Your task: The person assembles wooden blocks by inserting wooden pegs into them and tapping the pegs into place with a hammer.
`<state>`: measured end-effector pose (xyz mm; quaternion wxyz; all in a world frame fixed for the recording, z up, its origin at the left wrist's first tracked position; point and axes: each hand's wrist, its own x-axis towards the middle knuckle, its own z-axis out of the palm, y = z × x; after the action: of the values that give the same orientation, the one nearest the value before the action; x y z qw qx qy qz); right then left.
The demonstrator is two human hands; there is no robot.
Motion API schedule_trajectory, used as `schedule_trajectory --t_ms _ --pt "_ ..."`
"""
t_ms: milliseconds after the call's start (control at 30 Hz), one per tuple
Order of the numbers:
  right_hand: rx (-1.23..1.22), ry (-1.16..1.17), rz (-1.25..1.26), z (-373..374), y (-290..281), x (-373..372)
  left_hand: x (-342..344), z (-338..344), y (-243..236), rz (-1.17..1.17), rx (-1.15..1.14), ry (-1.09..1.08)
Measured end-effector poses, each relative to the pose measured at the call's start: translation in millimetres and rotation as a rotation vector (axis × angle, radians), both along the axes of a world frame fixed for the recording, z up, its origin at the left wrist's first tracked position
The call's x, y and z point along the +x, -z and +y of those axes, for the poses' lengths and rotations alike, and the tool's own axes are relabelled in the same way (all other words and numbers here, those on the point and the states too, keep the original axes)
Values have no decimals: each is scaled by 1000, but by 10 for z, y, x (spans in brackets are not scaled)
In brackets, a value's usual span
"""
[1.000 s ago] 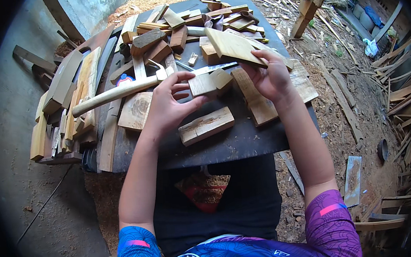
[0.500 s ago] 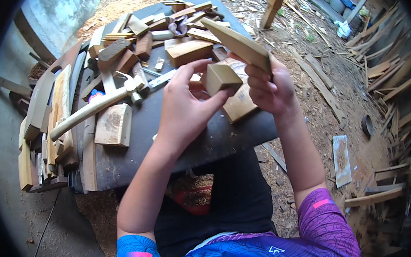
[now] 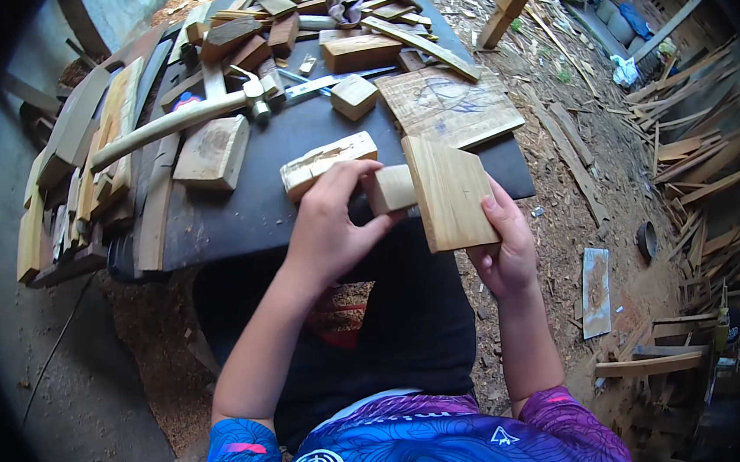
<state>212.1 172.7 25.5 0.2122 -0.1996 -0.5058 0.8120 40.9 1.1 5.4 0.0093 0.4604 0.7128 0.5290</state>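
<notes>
My left hand point(image 3: 332, 221) pinches a small pale wooden block point(image 3: 392, 188) between thumb and fingers, above the table's near edge. Held up in my right hand point(image 3: 506, 242) is a flat, square-cut wooden board point(image 3: 452, 191), its broad grained face showing. The board's left edge overlaps the block, so I cannot tell whether the two touch. Just behind my left fingers lies a rough-faced wooden block point(image 3: 328, 162) on the dark table. Farther back are a cube-like block point(image 3: 353, 98) and a wide board point(image 3: 454, 103) with dark lines drawn on it.
A claw hammer point(image 3: 172, 127) rests across wood pieces on the left, near a thick block point(image 3: 213, 154). A metal strip like a ruler point(image 3: 324, 84) lies behind the cube. Offcuts crowd the table's point(image 3: 256, 218) far end. A wooden post point(image 3: 515, 2) stands beyond; scrap wood point(image 3: 704, 170) litters the right.
The board in my right hand has tipped from nearly edge-on to broad face showing and come lower. My left hand has brought its block lower too. The cube and lined board now show fully.
</notes>
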Motion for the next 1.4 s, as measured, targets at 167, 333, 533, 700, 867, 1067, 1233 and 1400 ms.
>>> schedule_trajectory --t_ms 167,333,533,700,867,1067,1233,1400 --pt "378 123 -59 -238 0 -28 -343 -326 62 73 -175 -103" --pt "516 111 -77 -363 -11 -81 -429 -501 60 1 -146 -47" --pt "437 30 -108 -402 22 -183 -401 -506 102 144 -237 -39" --pt "338 -25 -103 -444 55 -313 -406 -571 104 130 -201 -27" --pt "259 -39 -100 -477 94 -399 -432 -558 142 100 -187 -8" --pt "228 -84 -92 -585 138 -463 -465 -587 224 138 -168 -27" --pt "253 -72 -109 -595 135 -547 -514 -600 211 -189 -111 62" --pt "267 -79 -124 -589 112 -593 -492 -638 76 -218 -145 78"
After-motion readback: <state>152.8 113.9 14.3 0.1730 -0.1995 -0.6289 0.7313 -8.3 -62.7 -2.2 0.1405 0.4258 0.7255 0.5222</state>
